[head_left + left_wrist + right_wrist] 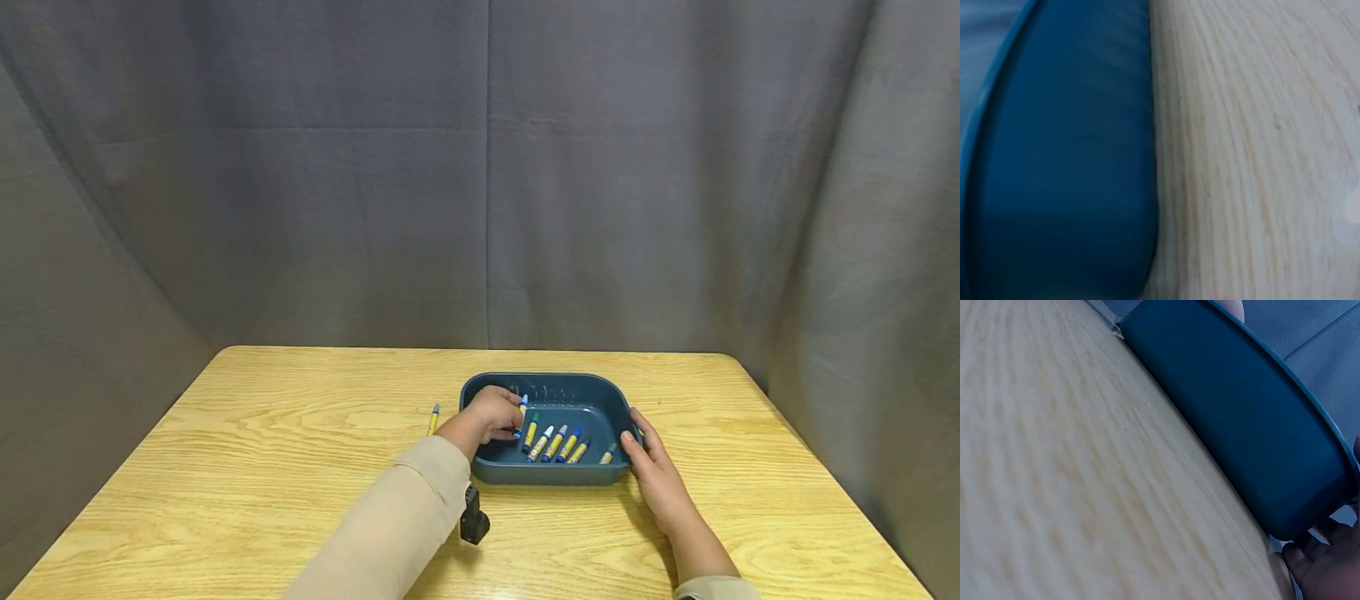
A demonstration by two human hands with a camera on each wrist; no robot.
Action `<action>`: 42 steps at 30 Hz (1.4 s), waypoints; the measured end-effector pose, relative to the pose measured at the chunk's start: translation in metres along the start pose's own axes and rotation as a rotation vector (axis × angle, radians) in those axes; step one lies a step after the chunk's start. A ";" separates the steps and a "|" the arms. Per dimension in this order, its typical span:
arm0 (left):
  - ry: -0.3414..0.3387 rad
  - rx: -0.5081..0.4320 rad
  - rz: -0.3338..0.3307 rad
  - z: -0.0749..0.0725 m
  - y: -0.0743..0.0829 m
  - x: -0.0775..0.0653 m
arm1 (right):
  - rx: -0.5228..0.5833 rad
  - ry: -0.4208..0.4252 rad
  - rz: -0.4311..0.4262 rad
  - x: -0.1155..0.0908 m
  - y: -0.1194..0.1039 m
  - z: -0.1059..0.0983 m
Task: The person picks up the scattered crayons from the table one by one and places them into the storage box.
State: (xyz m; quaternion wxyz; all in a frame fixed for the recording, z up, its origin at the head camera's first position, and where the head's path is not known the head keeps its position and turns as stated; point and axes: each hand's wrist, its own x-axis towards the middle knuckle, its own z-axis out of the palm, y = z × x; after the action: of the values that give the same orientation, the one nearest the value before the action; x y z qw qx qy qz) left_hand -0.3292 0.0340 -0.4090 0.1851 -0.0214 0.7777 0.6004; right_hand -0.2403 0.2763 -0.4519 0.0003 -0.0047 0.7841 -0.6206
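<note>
A dark blue rectangular basin [551, 474] sits on the table, with several yellow-wrapped crayons [568, 445] lying slanted along its floor. My left hand [492, 412] reaches over the basin's left side and pinches a crayon with a light blue tip [523, 402], its middle hidden behind the fingers. At the opposite end, my right hand [657, 471] grips the basin's right wall, thumb at the rim and fingers around the outside. In the right wrist view, fingertips [1297, 557] show low against the basin's corner. Only the basin's outer wall [1066, 150] and tabletop appear in the left wrist view.
Left of the basin, another crayon [433, 419] lies on the wooden table [247, 467], partly behind the left wrist. A black camera mount [473, 518] hangs below the left sleeve, in front of the basin. Grey curtains [375, 192] stand behind the table.
</note>
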 end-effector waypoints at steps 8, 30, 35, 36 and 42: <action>0.073 0.143 -0.013 0.008 -0.002 0.001 | -0.014 -0.013 -0.001 0.001 0.000 0.000; 0.107 0.505 0.017 0.012 0.001 0.001 | -0.010 -0.018 0.003 0.001 0.001 0.001; 0.072 0.436 0.013 0.010 0.004 -0.003 | -0.015 -0.017 0.006 0.000 0.002 0.001; 0.063 0.419 0.017 0.008 0.005 -0.004 | -0.016 -0.017 0.006 0.000 0.001 0.000; -0.003 0.289 0.051 -0.004 0.014 -0.010 | -0.018 -0.009 0.006 0.001 0.000 -0.002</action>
State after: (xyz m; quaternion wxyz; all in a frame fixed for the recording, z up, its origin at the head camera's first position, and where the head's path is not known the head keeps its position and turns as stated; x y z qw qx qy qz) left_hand -0.3242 0.0320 -0.3917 0.1719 0.0260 0.8561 0.4867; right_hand -0.2411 0.2778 -0.4516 0.0055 -0.0053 0.7898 -0.6134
